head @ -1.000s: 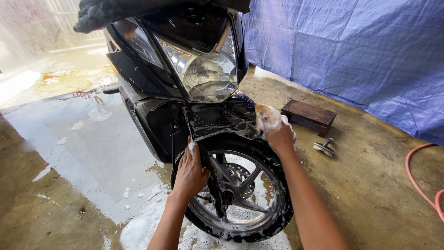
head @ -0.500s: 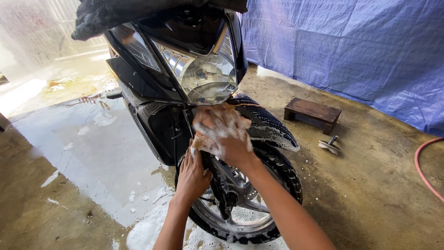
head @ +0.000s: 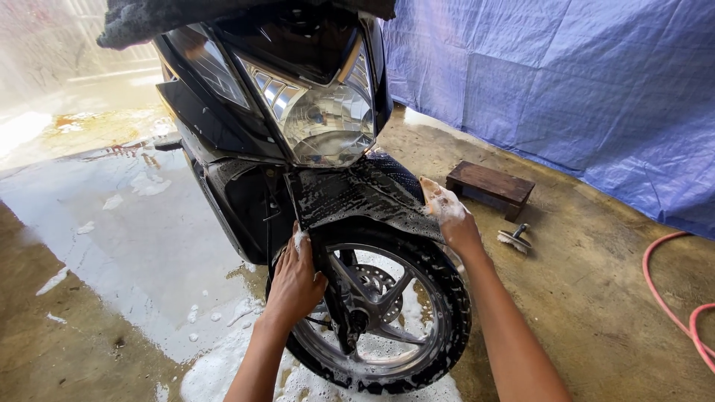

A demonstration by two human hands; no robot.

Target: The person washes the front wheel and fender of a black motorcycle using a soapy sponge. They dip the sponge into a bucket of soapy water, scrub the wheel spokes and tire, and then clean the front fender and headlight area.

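Observation:
A black scooter (head: 298, 119) faces me, its headlight (head: 328, 123) above a soapy front mudguard (head: 357, 195). My left hand (head: 296, 279) grips the left side of the front wheel (head: 387, 313) by the fork, foam on its fingers. My right hand (head: 450, 216) presses a soapy yellow sponge (head: 433, 192) against the mudguard's right edge. Suds cover the tyre and the floor beneath it.
Wet concrete floor with a puddle (head: 112, 223) spreads at left. A small dark wooden stool (head: 490, 186) and a scrub brush (head: 514, 238) lie at right. A blue tarp (head: 581, 89) hangs behind. A pink hose (head: 674, 305) curls at far right.
My right hand with the sponge has swept from the mudguard's front top across to its right edge. My left hand has stayed on the wheel.

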